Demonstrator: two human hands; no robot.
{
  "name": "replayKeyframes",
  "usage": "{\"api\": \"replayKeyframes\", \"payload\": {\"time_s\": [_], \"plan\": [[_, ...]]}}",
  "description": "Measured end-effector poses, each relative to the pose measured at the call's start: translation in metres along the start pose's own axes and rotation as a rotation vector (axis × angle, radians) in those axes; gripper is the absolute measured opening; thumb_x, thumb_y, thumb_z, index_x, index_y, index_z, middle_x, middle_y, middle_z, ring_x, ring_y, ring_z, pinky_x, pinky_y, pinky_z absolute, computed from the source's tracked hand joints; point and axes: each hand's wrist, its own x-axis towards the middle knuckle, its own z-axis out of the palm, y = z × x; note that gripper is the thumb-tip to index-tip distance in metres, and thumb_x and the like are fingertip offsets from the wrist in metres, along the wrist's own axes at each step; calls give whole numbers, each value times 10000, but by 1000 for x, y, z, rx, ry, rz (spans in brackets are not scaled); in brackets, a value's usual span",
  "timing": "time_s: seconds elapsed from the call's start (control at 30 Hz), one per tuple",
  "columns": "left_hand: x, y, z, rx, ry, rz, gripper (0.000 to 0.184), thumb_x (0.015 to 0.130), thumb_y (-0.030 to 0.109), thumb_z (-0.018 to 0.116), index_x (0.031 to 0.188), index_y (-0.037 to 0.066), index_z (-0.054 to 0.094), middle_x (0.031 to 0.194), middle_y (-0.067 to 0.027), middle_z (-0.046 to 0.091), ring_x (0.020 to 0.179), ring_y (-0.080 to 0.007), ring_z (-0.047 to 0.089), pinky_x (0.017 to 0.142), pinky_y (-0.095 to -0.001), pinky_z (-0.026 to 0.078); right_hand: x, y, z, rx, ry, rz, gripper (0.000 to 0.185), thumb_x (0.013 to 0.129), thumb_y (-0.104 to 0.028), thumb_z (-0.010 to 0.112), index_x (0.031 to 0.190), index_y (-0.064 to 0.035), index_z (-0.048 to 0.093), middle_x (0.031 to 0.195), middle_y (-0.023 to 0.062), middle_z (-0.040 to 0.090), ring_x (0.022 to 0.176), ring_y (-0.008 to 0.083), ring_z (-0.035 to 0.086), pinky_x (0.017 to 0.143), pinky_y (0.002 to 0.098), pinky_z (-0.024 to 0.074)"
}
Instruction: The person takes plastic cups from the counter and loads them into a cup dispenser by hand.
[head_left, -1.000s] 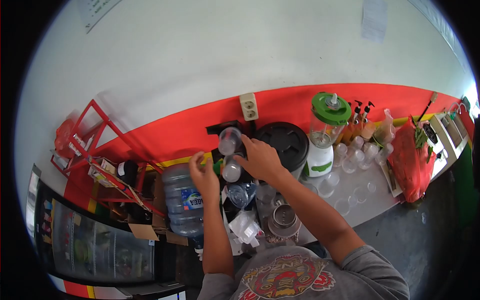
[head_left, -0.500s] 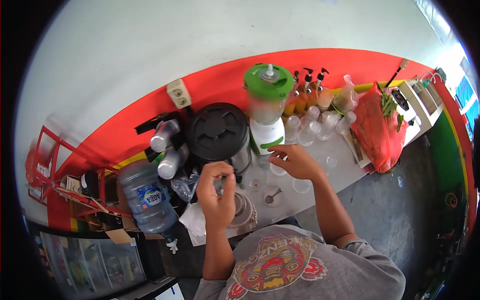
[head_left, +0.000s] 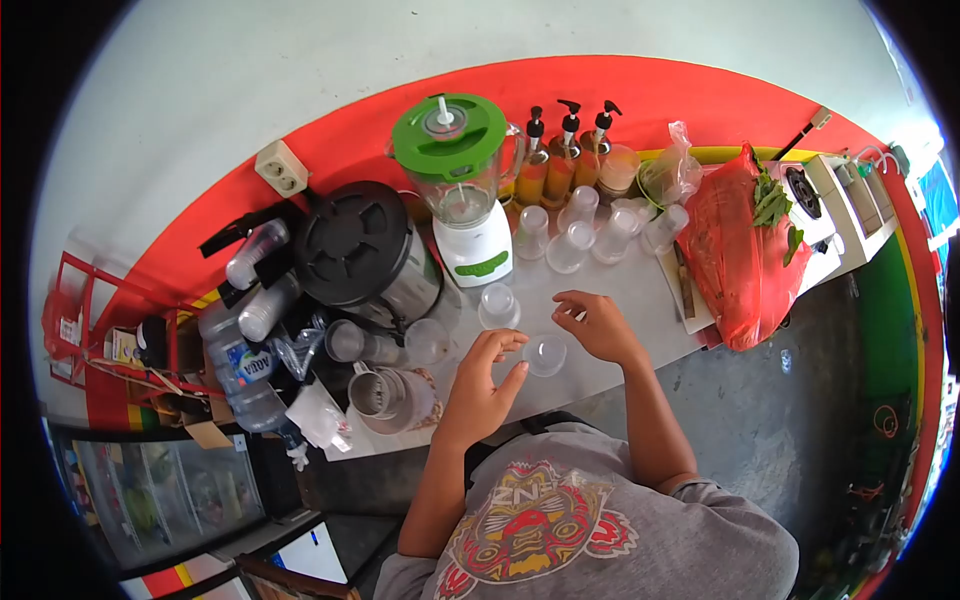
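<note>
My left hand point(head_left: 484, 388) hovers over the front of the table, thumb and fingers apart, with nothing visible in it. Facing it, my right hand point(head_left: 602, 327) has loosely curved, separated fingers and also looks empty. On the table between them is a round clear plastic piece point(head_left: 545, 356), cup or lid I cannot tell. Just beyond my left fingertips stands a clear plastic cup point(head_left: 499, 306). A white blender point(head_left: 474, 245) with a green lid and clear jug is behind them. Left of my left hand are another clear cup point(head_left: 428, 342) and a metal cup point(head_left: 378, 392).
A big black-lidded container point(head_left: 355, 245) stands left of the blender. Several upturned clear cups point(head_left: 571, 247) and pump bottles point(head_left: 563, 165) are at its right. A red plastic bag point(head_left: 735, 255) fills the table's right end, beside a knife point(head_left: 685, 285). A water bottle point(head_left: 245, 375) is far left.
The view has swung right, so the table things appear further left. My hands have come closer together. The small dish with a spoon, seen before, no longer shows.
</note>
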Motion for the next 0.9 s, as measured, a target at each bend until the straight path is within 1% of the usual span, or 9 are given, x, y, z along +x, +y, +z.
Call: {"api": "replayKeyframes", "payload": {"time_s": [0.07, 0.1, 0.17, 0.37, 0.5, 0.67, 0.7, 0.77, 0.9], "plan": [[-1, -19, 24, 36, -46, -109, 470, 965, 93, 711, 1410, 41, 568, 1374, -153, 607, 1194, -308, 640, 1059, -421, 502, -5, 19, -7, -12, 109, -34, 359, 954, -203, 772, 1248, 2, 741, 1116, 187, 780, 1026, 326, 720, 909, 425, 563], [-3, -35, 37, 25, -31, -116, 470, 965, 93, 711, 1410, 41, 568, 1374, -153, 607, 1194, -308, 640, 1059, -421, 502, -8, 29, -11, -23, 93, -36, 359, 954, -203, 772, 1248, 2, 741, 1116, 187, 780, 1026, 326, 720, 909, 425, 563], [-9, -71, 64, 176, 10, -111, 645, 943, 117, 758, 1518, 72, 469, 1463, -185, 520, 1278, -358, 582, 1091, -450, 484, -15, 50, -19, -166, 153, -71, 446, 896, -181, 811, 1310, -46, 717, 1289, 179, 715, 1187, 376, 644, 1029, 465, 507], [-5, -116, 115, 207, 87, -216, 772, 894, 138, 829, 1557, 95, 435, 1469, -215, 497, 1296, -384, 570, 1114, -450, 478, -39, 96, -16, -366, 165, -92, 725, 811, -166, 854, 1481, -104, 583, 1411, 195, 624, 1271, 431, 574, 1128, 495, 441], [3, -114, 124, 161, 83, -329, 728, 908, 139, 816, 1530, 67, 445, 1451, -247, 503, 1307, -429, 582, 1116, -475, 484, -34, 118, -3, -228, 152, -95, 742, 822, -138, 848, 1505, -106, 559, 1399, 211, 624, 1266, 425, 582, 1126, 484, 456], [2, -136, 125, 106, 151, -332, 682, 909, 214, 855, 1482, 88, 507, 1411, -203, 554, 1223, -358, 649, 989, -432, 565, -29, 76, -17, 64, 372, -88, 705, 853, -107, 845, 1507, -95, 580, 1291, 147, 679, 1093, 302, 640, 894, 406, 521], [2, -141, 127, 114, 148, -335, 682, 909, 214, 855, 1482, 88, 507, 1411, -203, 554, 1223, -358, 649, 989, -432, 565, -29, 68, -21, 73, 373, -85, 705, 853, -107, 845, 1507, -95, 580, 1291, 147, 679, 1093, 302, 640, 894, 406, 521], [5, -150, 128, 21, 171, -338, 664, 901, 182, 864, 1466, 91, 527, 1407, -181, 563, 1222, -318, 655, 977, -413, 582, -26, 57, -27, 107, 458, -213, 688, 858, -117, 847, 1499, -97, 598, 1218, 119, 692, 1029, 263, 632, 809, 390, 504], [6, -160, 130, -103, 188, -381, 673, 886, 107, 869, 1465, 78, 527, 1398, -166, 573, 1221, -295, 665, 993, -390, 586, -28, 51, -18, 111, 384, -238, 685, 854, -119, 849, 1495, -101, 607, 1223, 122, 682, 1056, 267, 633, 836, 390, 516]]}}
